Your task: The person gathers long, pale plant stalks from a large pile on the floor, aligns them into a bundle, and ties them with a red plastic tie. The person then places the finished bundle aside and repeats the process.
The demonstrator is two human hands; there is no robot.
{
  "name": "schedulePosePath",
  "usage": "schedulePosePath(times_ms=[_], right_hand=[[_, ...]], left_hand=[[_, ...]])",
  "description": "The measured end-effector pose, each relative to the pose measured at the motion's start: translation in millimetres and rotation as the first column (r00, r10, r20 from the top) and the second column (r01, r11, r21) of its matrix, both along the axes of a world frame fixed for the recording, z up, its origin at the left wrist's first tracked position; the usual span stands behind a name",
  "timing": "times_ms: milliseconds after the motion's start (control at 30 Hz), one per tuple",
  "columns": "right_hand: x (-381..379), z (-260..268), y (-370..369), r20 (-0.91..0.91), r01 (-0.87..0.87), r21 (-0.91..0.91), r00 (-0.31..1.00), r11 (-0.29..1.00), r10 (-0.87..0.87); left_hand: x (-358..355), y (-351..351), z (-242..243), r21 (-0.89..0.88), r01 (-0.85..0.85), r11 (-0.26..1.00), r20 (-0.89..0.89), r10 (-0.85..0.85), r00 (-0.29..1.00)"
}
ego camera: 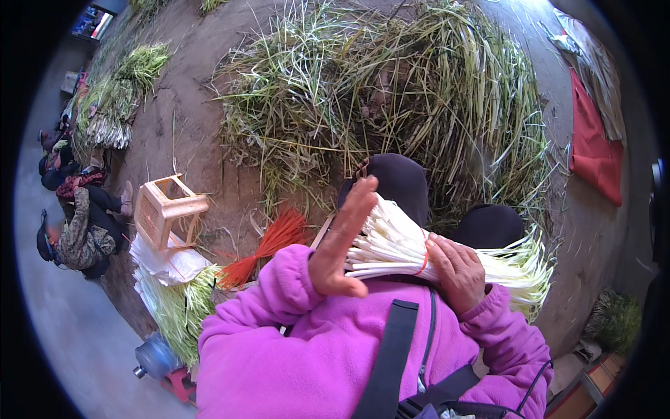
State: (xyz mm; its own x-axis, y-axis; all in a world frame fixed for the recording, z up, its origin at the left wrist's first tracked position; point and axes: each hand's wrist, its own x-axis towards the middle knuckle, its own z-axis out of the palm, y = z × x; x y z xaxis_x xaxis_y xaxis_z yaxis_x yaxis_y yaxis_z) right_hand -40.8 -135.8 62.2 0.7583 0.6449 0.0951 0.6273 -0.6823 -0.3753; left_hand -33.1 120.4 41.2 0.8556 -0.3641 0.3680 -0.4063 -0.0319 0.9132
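Note:
Across my lap lies a thick bundle of white-stemmed leafy vegetables [390,246], with pale green tops fanning out to the right. A thin red tie [425,254] circles the stems. My right hand [456,269] is closed over the bundle just beside that tie. At the other end, my left hand [343,238] is held flat and upright with the thumb spread, its palm facing the cut stem ends. Whether that palm touches them cannot be told. Left of my lap lies a sheaf of orange-red tie strips [264,246].
A large heap of loose green stalks [387,89] spreads before my knees. To the left are an upturned plastic stool [170,209], more bundles [180,309], a blue water jug [157,356] and a seated person [86,233]. Red cloth [591,141] lies at right.

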Motion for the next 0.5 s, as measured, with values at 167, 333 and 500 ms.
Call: schedulePosePath(times_ms=[167,333,500], right_hand=[[12.3,8.9,-3.4,-0.203,-0.006,-0.004,0.979,1.0,0.005],[48.3,18.6,4.8,-0.566,0.051,0.31,0.813,0.949,0.141],[29.0,-1.0,41.9,-0.403,0.062,0.339,0.911,0.939,0.085]], left_hand=[[4.0,-12.9,0.6,0.019,0.002,1.0,-0.154,0.001,0.988],[-7.2,-16.9,0.1,-0.05,-0.104,0.993,-0.144,0.096,0.985],[-21.7,-20.2,-13.1,-0.146,-0.254,0.956,-0.205,0.222,0.953]])
